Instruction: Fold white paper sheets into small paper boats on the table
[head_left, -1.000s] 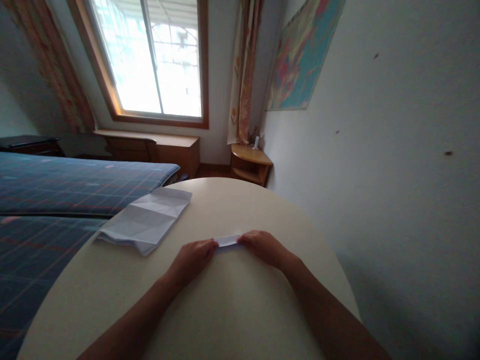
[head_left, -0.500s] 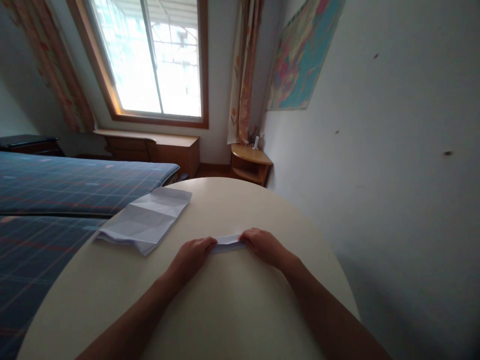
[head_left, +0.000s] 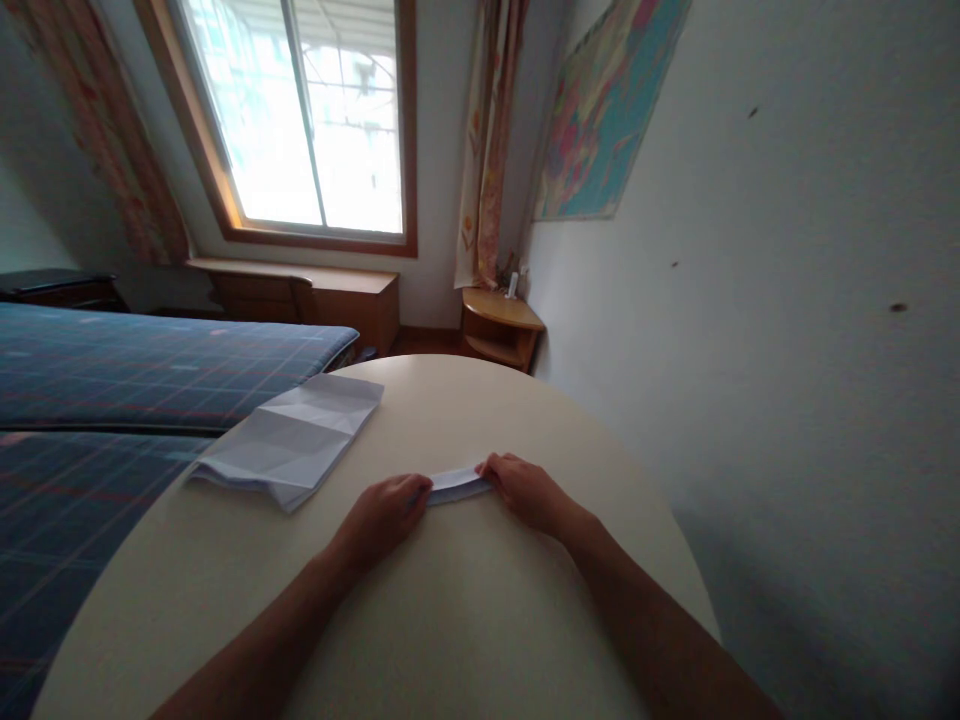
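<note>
A narrow strip of folded white paper (head_left: 457, 484) spans the gap between my two hands, over the middle of the round table. My left hand (head_left: 388, 508) pinches its left end between thumb and fingers. At the other end, my right hand (head_left: 519, 486) is closed on the paper too. Both ends of the strip are hidden under my fingers. Off to the left, a larger creased sheet of white paper (head_left: 300, 440) lies on the table, apart from both hands.
The round cream table (head_left: 480, 620) reaches close to the white wall (head_left: 787, 400) on the right. Beds with blue plaid mattresses (head_left: 150, 370) stand at the left. Beyond are a wooden desk (head_left: 360, 285), a corner shelf (head_left: 501, 310) and a window (head_left: 337, 130).
The paper strip now tilts slightly, its right end a little higher, and slightly more of it shows between my hands. Both hands keep their hold. The creased sheet has not moved.
</note>
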